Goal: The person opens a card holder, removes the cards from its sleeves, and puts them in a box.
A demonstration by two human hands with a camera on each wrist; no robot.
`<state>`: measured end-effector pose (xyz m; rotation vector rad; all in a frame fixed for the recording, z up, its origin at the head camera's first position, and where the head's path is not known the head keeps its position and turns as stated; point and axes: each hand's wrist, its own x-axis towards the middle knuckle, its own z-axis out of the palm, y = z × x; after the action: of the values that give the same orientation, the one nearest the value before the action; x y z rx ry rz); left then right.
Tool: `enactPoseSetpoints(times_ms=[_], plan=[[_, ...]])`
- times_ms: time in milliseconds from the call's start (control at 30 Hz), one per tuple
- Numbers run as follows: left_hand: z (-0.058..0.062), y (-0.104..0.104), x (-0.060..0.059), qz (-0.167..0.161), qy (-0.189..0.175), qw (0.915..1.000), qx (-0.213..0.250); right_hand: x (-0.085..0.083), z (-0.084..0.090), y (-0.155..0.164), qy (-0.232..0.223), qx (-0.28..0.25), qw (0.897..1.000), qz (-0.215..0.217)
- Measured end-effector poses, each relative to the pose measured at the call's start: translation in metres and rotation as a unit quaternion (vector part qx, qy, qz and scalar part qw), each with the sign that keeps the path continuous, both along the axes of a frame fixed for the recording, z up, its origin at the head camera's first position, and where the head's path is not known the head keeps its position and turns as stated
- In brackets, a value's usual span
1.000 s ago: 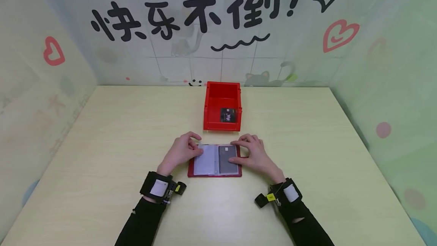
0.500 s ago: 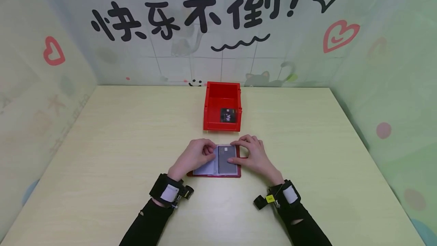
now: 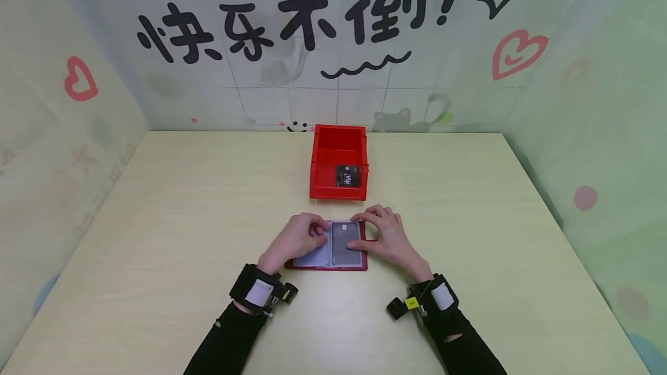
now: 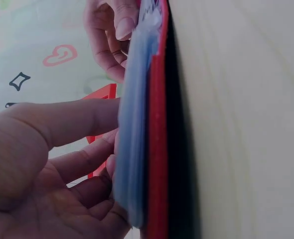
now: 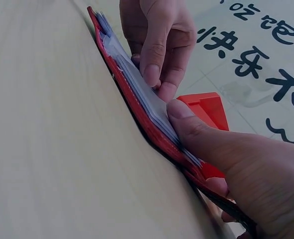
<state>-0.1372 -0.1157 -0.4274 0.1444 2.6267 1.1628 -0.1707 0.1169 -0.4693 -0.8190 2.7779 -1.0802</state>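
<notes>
A red card holder [image 3: 326, 269] lies spread on the table, with clear plastic sleeves [image 4: 132, 144] inside. A grey card [image 3: 344, 253] shows in its right-hand sleeve. My right hand [image 3: 388, 236] grips the holder's right side, thumb [image 5: 187, 122] on the sleeve face and other fingers around the cover's edge. My left hand [image 3: 299, 239] is over the left-hand sleeve, its fingers bent and thumb and index tips close to the middle fold. Whether those tips pinch a sleeve edge is hidden.
Behind the holder stands a red plastic bin [image 3: 339, 194] with a black card marked "Vip" [image 3: 347, 176] inside. The pale wooden table [image 3: 182, 201] is bordered by printed cloth walls at the back and both sides.
My left hand has moved right, from the holder's left edge to the middle fold, and has stayed there over the last half second. My right hand has hardly shifted.
</notes>
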Motion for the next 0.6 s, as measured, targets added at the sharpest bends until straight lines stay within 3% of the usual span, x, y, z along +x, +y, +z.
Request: enactPoseSetpoints(times_ms=[600], plan=[[-0.0064, 0.0009, -0.0015, 0.029, -0.006, 0.9994, 0.018, 0.0040, 0.0002, -0.0034, 0.007, 0.011, 1.000, -0.018]])
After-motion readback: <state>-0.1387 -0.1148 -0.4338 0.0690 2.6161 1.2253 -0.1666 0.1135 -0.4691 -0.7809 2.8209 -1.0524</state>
